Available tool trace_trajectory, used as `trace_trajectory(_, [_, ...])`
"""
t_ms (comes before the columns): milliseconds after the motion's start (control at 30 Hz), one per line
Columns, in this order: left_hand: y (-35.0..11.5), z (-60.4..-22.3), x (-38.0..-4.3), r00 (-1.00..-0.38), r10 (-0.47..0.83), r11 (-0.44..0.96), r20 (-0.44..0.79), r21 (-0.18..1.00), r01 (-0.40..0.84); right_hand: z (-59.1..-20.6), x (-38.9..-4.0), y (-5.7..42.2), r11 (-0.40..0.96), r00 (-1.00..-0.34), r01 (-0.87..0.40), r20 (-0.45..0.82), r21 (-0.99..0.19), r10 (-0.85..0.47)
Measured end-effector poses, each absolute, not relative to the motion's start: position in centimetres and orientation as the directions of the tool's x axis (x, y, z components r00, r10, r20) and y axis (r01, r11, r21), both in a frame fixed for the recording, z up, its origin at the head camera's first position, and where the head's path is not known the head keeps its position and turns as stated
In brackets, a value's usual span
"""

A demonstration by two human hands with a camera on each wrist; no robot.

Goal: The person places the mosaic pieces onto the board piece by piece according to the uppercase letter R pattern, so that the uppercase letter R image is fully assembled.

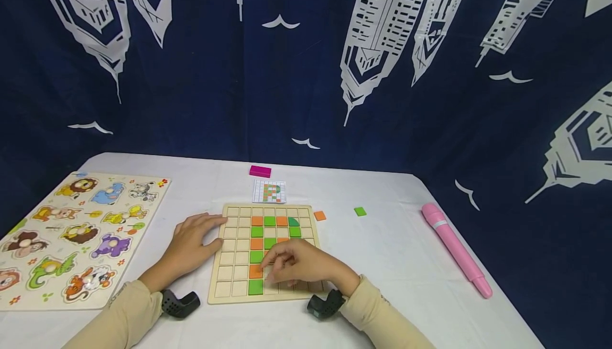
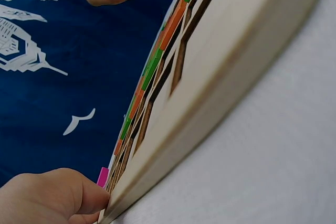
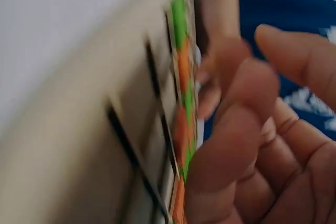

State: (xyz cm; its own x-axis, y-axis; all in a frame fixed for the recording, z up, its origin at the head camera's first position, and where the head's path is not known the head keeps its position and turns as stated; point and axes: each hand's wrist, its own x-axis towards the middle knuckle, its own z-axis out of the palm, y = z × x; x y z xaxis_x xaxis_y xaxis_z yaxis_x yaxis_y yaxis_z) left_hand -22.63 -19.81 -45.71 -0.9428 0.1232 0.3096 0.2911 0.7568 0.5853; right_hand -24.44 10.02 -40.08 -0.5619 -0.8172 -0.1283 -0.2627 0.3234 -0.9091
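A wooden grid board [image 1: 222, 273] lies flat on the table, with orange and green tiles forming a pattern in its cells. My left hand [image 1: 191, 245] touches the board's left edge with its index fingertip and thumb, fingers relaxed. Over the lower middle of the board hovers my right hand [image 1: 303, 264], its fingers loosely bent, near an orange tile [image 1: 255, 271] and a green tile [image 1: 255, 287]. In the right wrist view the thumb and fingers [image 3: 231, 135] show no tile between them. The right hand hides some cells. A pattern card [image 1: 269, 192] lies behind the board.
A loose orange tile [image 1: 320, 215] and a loose green tile [image 1: 360, 211] lie right of the board. Behind the card sits a magenta block [image 1: 260, 171]. An animal puzzle board [image 1: 83, 260] covers the left side. A thick pink pen-like stick [image 1: 456, 250] lies at right.
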Motion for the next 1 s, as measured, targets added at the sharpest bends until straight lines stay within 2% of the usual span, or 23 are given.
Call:
trace_trajectory(233, [-19.8,-45.6,-22.6,-0.943,0.122,0.758,0.311,0.584,0.290,-39.9,-27.7,13.3,0.178,-0.617,-0.100,-0.079,-0.979,-0.783])
trace_trajectory(633, [-19.8,-45.8,-22.6,-0.945,0.123,0.760,0.302,0.584,0.285,-41.3,-31.7,18.8,0.045,-0.840,0.019,-0.040,-0.999,-0.542])
trace_trajectory(1000, [-19.8,-45.6,-22.6,-0.946,0.123,0.756,0.298,0.590,0.284,-42.3,-33.0,21.8,-0.079,-0.914,0.080,-0.041,-0.994,-0.404])
